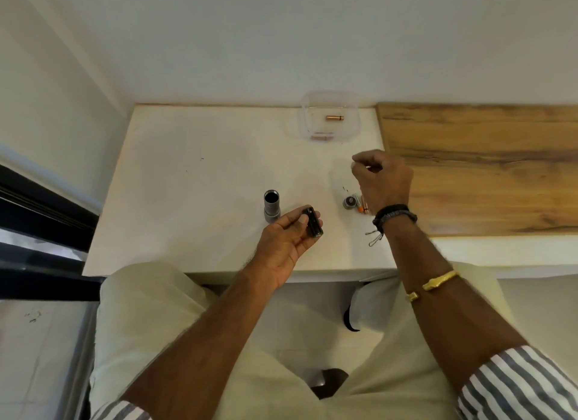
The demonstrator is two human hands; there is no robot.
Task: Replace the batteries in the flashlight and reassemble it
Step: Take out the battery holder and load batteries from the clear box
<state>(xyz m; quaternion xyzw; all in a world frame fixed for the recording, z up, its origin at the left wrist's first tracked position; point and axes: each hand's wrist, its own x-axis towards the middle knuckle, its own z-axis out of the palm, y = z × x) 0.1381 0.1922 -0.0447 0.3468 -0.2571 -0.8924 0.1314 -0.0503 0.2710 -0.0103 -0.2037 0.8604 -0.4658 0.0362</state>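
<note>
The worktop (194, 175) was white, and the board (484, 157) at upper right was brown wood-grain. The flashlight body (271, 207) was grey, the battery holder (313, 222) black, the battery (335, 117) copper. The sleeve (513, 385) had blue-grey and white stripes. The bangle (439, 280) was gold.

L hand (286, 241) palm-up, gripping battery holder (313, 222); R hand (383, 177) raised, fingers curled, thumb+index pinched.

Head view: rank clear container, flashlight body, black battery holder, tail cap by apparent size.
1. clear container
2. flashlight body and black battery holder: look alike; holder is hand-held, possibly nearer the camera, so not ranked
3. tail cap
</note>
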